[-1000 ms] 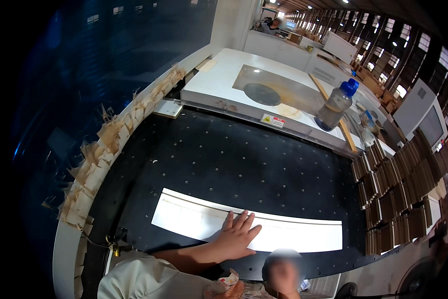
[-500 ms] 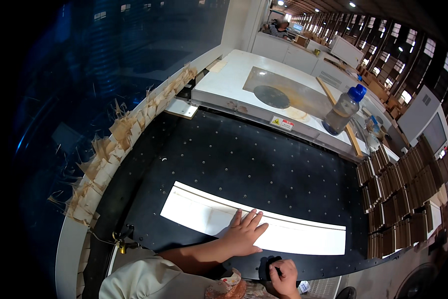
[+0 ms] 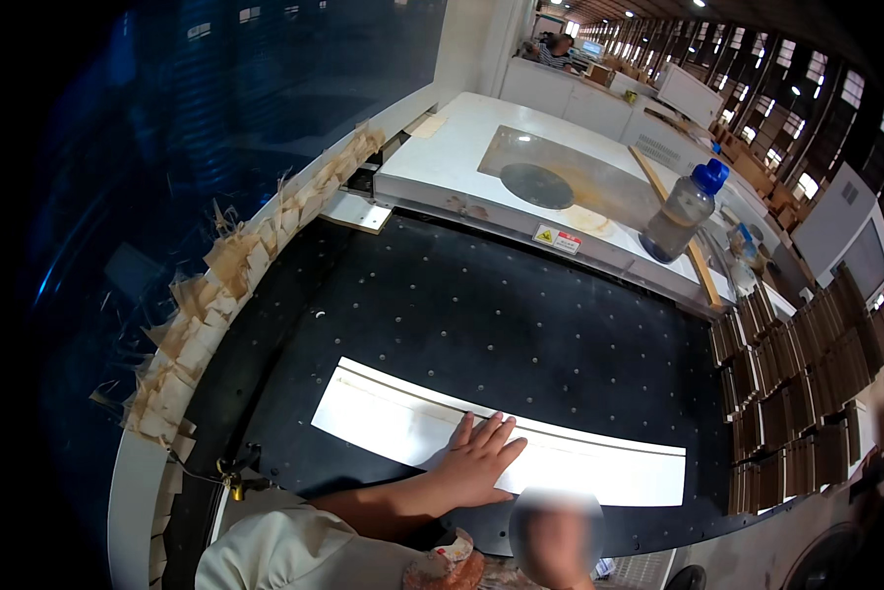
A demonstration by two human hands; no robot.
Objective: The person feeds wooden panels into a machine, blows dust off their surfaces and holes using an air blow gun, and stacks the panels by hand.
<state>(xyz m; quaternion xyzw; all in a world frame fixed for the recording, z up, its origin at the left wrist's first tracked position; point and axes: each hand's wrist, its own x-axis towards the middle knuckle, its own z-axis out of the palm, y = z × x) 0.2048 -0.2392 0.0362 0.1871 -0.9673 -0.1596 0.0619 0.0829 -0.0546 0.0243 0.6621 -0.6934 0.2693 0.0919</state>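
White and long, a flat laminated board strip [image 3: 501, 447] lay lengthwise on the black perforated table top [image 3: 520, 324], near its front edge. The left hand [image 3: 476, 457] was pressed flat on it, fingers [image 3: 496, 433] spread wide. The right hand could not be made out. The strip was judged stiff, light and slippery-faced, best taken by its long edges.

There is only one view, from a camera on the person's head, looking steeply down and forward over the black perforated table [image 3: 520, 324]. The near edge of the table is very close, at the bottom. The white machine [image 3: 461, 147] behind is farther, and the hall curves away at the top right.
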